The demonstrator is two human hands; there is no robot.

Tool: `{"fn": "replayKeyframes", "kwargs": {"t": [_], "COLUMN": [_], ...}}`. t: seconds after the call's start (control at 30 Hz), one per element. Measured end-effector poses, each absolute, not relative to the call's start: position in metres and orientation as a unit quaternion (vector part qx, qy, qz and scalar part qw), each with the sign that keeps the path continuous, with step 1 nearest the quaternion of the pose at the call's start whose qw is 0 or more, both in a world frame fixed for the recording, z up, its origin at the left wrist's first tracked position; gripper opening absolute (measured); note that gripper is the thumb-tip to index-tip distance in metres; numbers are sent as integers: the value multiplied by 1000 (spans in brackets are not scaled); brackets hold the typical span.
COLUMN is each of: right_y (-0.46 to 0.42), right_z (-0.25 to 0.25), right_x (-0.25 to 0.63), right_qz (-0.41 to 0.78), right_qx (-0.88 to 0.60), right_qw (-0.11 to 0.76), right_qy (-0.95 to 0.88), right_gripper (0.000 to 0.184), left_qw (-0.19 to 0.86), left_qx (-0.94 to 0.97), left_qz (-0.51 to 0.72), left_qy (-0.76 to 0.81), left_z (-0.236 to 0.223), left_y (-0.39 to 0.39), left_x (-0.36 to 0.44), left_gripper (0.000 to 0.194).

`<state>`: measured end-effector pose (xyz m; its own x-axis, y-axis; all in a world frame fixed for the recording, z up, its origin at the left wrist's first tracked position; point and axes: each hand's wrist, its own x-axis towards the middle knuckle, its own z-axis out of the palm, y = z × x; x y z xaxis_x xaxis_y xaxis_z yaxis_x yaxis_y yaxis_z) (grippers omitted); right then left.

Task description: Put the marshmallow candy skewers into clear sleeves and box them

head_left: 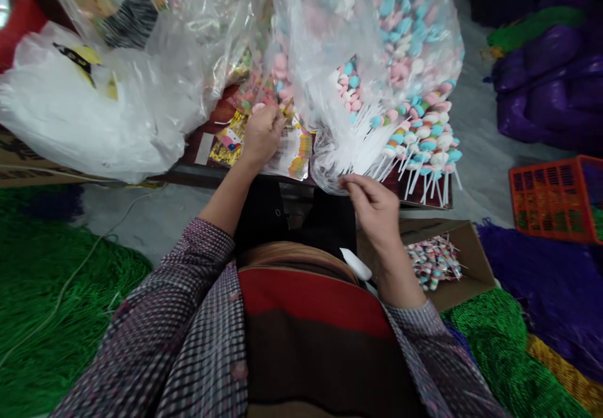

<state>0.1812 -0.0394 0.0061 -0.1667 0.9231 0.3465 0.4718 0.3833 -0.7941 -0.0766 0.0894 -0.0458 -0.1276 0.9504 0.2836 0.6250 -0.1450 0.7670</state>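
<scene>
My left hand point(264, 132) is closed, fingers curled inward, just above gold-patterned wrappers point(225, 149) and a clear sheet with yellow print point(298, 154) near the table's front edge. Whatever it grips is hidden by the fingers. My right hand point(377, 207) pinches thumb and forefinger together at the near end of a bundle of white sticks point(365, 138) in a clear plastic bag. What lies in that pinch is too small to make out. Right of the bundle, marshmallow pops point(431, 135) in pink, blue and white lie piled, their sticks pointing toward me.
Large clear bags of marshmallows point(405, 22) stand at the back, and a white plastic bag point(94, 116) sits at the left. Below the table's right edge, a cardboard box point(475, 258) holds wrapped sweets. An orange crate point(541, 198) and green netting point(61, 292) are on the floor.
</scene>
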Motion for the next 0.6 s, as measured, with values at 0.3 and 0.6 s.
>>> {"fn": "replayKeyframes", "kwargs": {"t": [0.3, 0.6], "right_y": [14, 28], "right_z": [-31, -26], "right_x": [99, 107], "right_qz": [178, 144], "right_qx": [-412, -375], "right_qw": [187, 157], "right_qy": [-874, -902], "right_gripper": [23, 26], "left_qw": [191, 151], "left_qx": [561, 563], "left_qz": [550, 592], "left_qy": [589, 556], "left_z": [-43, -12], "left_y": [90, 73], "left_x": [-79, -85], "left_gripper": [25, 23]}}
